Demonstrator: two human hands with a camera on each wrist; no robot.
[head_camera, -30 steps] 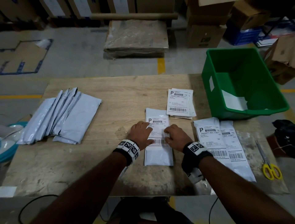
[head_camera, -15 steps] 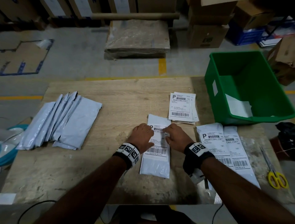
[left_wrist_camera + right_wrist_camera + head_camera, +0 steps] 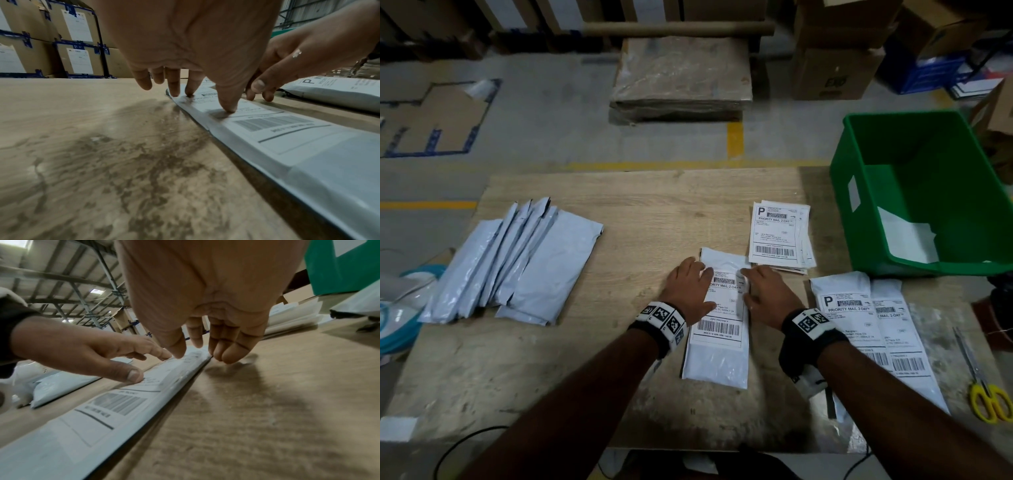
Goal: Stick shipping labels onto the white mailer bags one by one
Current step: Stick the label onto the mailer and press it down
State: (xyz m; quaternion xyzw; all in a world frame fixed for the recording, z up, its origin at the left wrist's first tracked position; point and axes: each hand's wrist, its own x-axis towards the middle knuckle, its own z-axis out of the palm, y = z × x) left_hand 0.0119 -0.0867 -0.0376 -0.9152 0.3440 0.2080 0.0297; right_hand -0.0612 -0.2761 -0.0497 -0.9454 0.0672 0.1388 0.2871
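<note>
A white mailer bag lies lengthwise at the table's middle with a shipping label on it. My left hand presses the label's left side with straight fingers and thumb. Opposite it, my right hand presses the label's right edge with straight fingers. The mailer bag also shows in the left wrist view, and the mailer bag in the right wrist view. A stack of loose labels sits just beyond. Several unlabelled mailers are fanned out at the left.
Two labelled mailers overlap at the right. A green bin stands at the table's far right corner with white paper inside. Yellow-handled scissors lie near the right edge. Cardboard boxes and a wrapped pallet stand on the floor beyond.
Both hands have slid up the label from near the barcode towards its top, still pressing it flat. The mailer has barely moved.
</note>
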